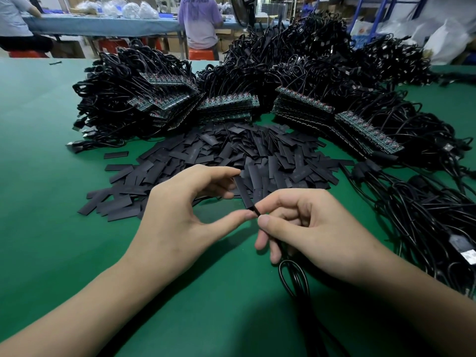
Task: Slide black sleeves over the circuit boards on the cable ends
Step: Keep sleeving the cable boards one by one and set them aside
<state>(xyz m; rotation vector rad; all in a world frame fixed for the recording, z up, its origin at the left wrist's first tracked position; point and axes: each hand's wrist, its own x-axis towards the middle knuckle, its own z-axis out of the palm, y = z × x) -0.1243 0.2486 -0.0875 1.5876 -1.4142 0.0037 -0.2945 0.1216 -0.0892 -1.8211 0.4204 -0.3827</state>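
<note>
My left hand [180,212] holds a black sleeve [243,193] lengthwise, index fingertip at its far end and thumb tip at its near end. My right hand [304,228] pinches a black cable [296,279] right below the sleeve, and the cable runs down toward me in a loop. The circuit board at this cable's end is hidden inside the sleeve. A heap of loose flat black sleeves [231,155] lies just beyond my hands. Behind it, rows of green circuit boards [226,104] stick out of big bundles of black cables [134,99].
The green table mat [43,155] shows bare at left and in front. Cables with sleeved ends [425,215] pile up at right. Across the room two people [199,21] sit at a blue table [103,24] with bags and boxes.
</note>
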